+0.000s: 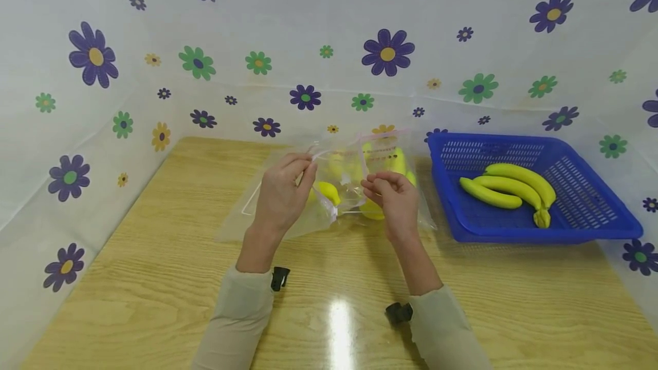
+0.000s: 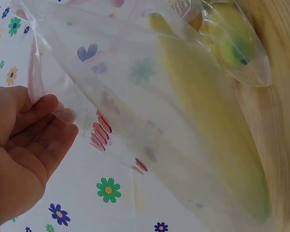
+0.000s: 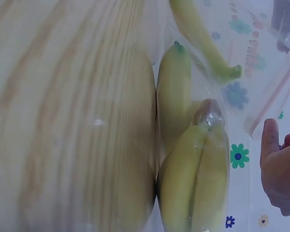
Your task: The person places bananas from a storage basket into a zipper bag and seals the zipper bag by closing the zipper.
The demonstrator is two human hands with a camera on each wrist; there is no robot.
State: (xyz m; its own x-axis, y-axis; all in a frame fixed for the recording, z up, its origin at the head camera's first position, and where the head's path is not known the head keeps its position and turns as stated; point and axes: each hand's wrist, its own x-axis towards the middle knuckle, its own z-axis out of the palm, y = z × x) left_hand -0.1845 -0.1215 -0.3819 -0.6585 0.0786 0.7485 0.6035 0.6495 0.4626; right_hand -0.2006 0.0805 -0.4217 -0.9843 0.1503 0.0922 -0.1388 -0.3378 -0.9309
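Observation:
A clear plastic bag (image 1: pixel 303 226) with pink strips lies on the table, its upper part lifted between both hands. My left hand (image 1: pixel 280 196) pinches one edge of its mouth between thumb and fingertips. On the other side, my right hand (image 1: pixel 396 204) pinches the opposite edge by the pink strip. Inside the bag is yellow fruit: a rounded yellow fruit (image 1: pixel 327 192) shows between the hands, and a banana (image 3: pixel 174 92) with a green tip lies near a joined bunch of bananas (image 3: pixel 183 188). In the left wrist view, a long yellow fruit (image 2: pixel 212 121) shows through the hazy film.
At the right stands a blue plastic basket (image 1: pixel 596 227) with a bunch of bananas (image 1: pixel 514 187) in it. White cloth (image 1: pixel 319 16) with printed flowers rises behind and at both sides of the wooden table (image 1: pixel 169 278).

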